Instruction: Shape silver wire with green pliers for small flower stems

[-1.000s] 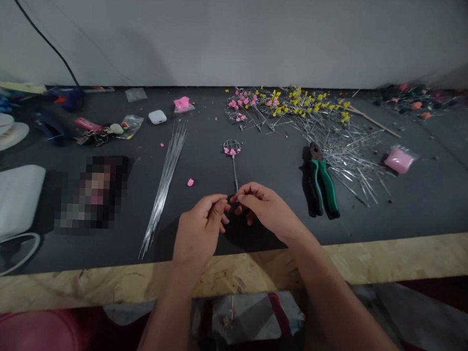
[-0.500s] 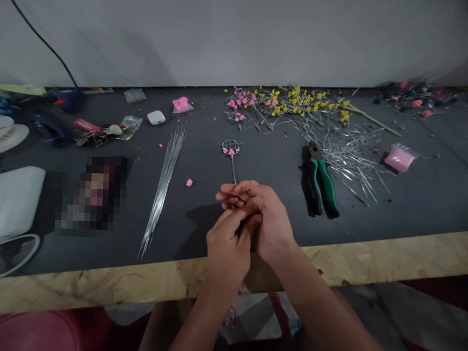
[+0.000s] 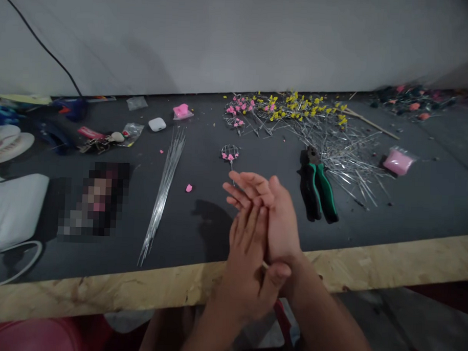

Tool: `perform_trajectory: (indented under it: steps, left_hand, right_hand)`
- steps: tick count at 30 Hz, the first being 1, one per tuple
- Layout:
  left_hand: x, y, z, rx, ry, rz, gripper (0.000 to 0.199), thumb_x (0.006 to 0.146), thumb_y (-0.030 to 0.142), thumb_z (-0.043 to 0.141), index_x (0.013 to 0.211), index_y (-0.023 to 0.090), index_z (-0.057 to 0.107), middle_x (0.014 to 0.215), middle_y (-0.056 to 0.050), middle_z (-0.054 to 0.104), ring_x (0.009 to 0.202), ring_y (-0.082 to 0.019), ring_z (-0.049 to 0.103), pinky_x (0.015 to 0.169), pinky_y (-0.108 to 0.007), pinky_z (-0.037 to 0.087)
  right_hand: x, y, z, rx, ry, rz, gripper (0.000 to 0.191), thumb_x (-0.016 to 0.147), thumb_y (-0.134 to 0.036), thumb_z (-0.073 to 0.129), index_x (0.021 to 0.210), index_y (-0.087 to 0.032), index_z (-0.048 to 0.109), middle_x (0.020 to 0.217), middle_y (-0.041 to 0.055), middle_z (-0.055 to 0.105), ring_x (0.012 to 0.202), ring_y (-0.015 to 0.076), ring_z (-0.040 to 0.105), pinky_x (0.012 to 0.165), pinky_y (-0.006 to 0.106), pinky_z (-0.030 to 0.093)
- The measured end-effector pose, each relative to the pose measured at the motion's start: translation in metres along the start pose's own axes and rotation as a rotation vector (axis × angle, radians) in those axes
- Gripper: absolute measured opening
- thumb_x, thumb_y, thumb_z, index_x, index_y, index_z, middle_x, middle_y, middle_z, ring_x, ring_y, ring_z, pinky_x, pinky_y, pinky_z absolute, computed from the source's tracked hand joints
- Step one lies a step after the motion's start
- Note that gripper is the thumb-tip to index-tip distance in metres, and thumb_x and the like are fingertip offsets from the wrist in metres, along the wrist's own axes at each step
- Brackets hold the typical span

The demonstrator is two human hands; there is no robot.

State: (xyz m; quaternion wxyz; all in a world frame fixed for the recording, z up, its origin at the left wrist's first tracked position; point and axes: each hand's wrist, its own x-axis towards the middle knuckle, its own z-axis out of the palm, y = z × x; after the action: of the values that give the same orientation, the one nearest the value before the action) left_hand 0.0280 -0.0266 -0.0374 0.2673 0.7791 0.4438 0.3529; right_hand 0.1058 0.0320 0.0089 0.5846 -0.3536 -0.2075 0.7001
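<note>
My left hand (image 3: 250, 253) lies palm down across the palm of my right hand, with its fingers stretched out. Palm up and fingers extended to the left, my right hand (image 3: 280, 218) supports it. Whatever may be between the two palms is hidden. Just beyond my fingertips lies a small round wire-mesh piece (image 3: 230, 154) on a wire stem, with pink bits along its lower edge. To the left, a small pink lump (image 3: 189, 188) rests on the dark tabletop, near a bundle of thin straight wires (image 3: 162, 198).
Green-and-black pliers (image 3: 321, 191) lie right of my hands, beside a heap of wire stems (image 3: 350, 154). Behind are yellow-tipped wire pieces (image 3: 298, 107). Pink packets (image 3: 399, 162) sit at right and back left. The wooden table edge (image 3: 157, 290) runs under my forearms.
My left fingers were curled in against my right palm; now they are straightened flat along it. My right hand has opened out more, its thumb raised.
</note>
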Motion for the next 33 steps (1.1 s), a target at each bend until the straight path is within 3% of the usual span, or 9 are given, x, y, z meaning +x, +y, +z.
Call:
perform_trajectory:
  steps: [3,8,12,16,20,23,26,29,33]
  left_hand:
    - [0.004,-0.006,-0.006,0.077,0.045,0.002,0.073,0.090,0.061,0.020,0.150,0.022,0.006,0.157,-0.012,0.015,0.145,-0.029,0.006,0.116,-0.052,0.007]
    - [0.001,-0.002,-0.008,0.006,-0.084,0.084,0.074,0.091,0.059,0.023,0.150,0.022,-0.001,0.157,-0.013,0.015,0.145,-0.027,0.012,0.116,-0.050,0.015]
    - [0.002,0.002,-0.012,-0.078,-0.076,0.086,0.072,0.091,0.058,0.019,0.150,0.022,-0.001,0.157,-0.012,0.016,0.144,-0.027,0.011,0.116,-0.049,0.018]
    - [0.004,0.001,-0.011,-0.013,-0.059,0.038,0.068,0.093,0.052,0.027,0.150,0.022,0.007,0.157,-0.011,0.018,0.144,-0.028,0.013,0.116,-0.051,0.017]
    - [-0.001,0.006,-0.001,0.038,-0.139,0.068,0.067,0.092,0.040,0.045,0.148,0.016,0.017,0.152,-0.014,0.030,0.141,-0.026,0.025,0.113,-0.048,0.028]
    - [-0.003,0.009,0.002,-0.013,-0.022,0.039,0.047,0.092,0.025,0.046,0.138,0.016,0.041,0.140,-0.014,0.048,0.132,-0.023,0.040,0.108,-0.043,0.038]
    - [0.001,0.005,-0.006,-0.083,0.092,-0.080,0.030,0.091,0.015,0.043,0.116,0.020,0.060,0.115,-0.009,0.064,0.111,-0.019,0.057,0.097,-0.038,0.048]
    - [0.008,-0.001,-0.019,-0.113,-0.008,-0.147,0.026,0.089,0.013,0.045,0.105,0.021,0.065,0.102,-0.006,0.068,0.096,-0.017,0.062,0.085,-0.034,0.053]
    - [0.013,-0.008,-0.035,-0.069,-0.075,-0.214,0.019,0.089,0.021,0.050,0.098,0.023,0.066,0.099,-0.003,0.069,0.095,-0.017,0.062,0.084,-0.032,0.051]
  right_hand:
    - [0.001,-0.003,0.006,0.007,0.018,0.032,0.039,0.086,-0.055,0.041,0.098,-0.026,0.063,0.125,0.0029,0.062,0.118,0.0227,0.056,0.101,0.039,0.039]
    - [0.006,-0.019,0.001,-0.055,-0.031,-0.133,0.043,0.089,-0.057,0.032,0.103,-0.029,0.063,0.128,-0.0009,0.060,0.125,0.0206,0.050,0.106,0.039,0.033]
    - [0.004,-0.002,-0.002,-0.066,-0.002,-0.080,0.047,0.087,-0.061,0.035,0.105,-0.028,0.063,0.130,0.0006,0.058,0.126,0.0227,0.049,0.108,0.040,0.031]
    - [0.001,0.007,-0.009,0.071,0.049,0.086,0.059,0.081,-0.073,0.034,0.104,-0.028,0.064,0.133,0.0041,0.056,0.123,0.0268,0.052,0.103,0.043,0.039]
    - [0.005,-0.008,-0.025,0.125,0.108,0.028,0.054,0.081,-0.071,0.035,0.103,-0.030,0.062,0.133,0.0035,0.055,0.124,0.0241,0.051,0.103,0.040,0.041]
    - [0.007,-0.009,-0.031,0.090,0.117,0.004,0.054,0.081,-0.071,0.032,0.102,-0.030,0.061,0.133,0.0028,0.055,0.125,0.0220,0.051,0.103,0.038,0.041]
    - [0.004,0.003,-0.028,0.064,0.103,0.059,0.054,0.082,-0.070,0.031,0.101,-0.028,0.061,0.131,0.0047,0.057,0.123,0.0229,0.053,0.103,0.039,0.040]
    - [-0.002,0.014,-0.024,0.043,0.073,0.095,0.052,0.083,-0.068,0.035,0.097,-0.026,0.062,0.128,0.0057,0.060,0.120,0.0250,0.054,0.101,0.041,0.041]
    - [-0.004,0.013,-0.023,0.090,0.073,0.115,0.046,0.083,-0.064,0.041,0.092,-0.024,0.062,0.123,0.0061,0.062,0.117,0.0256,0.056,0.099,0.040,0.042]
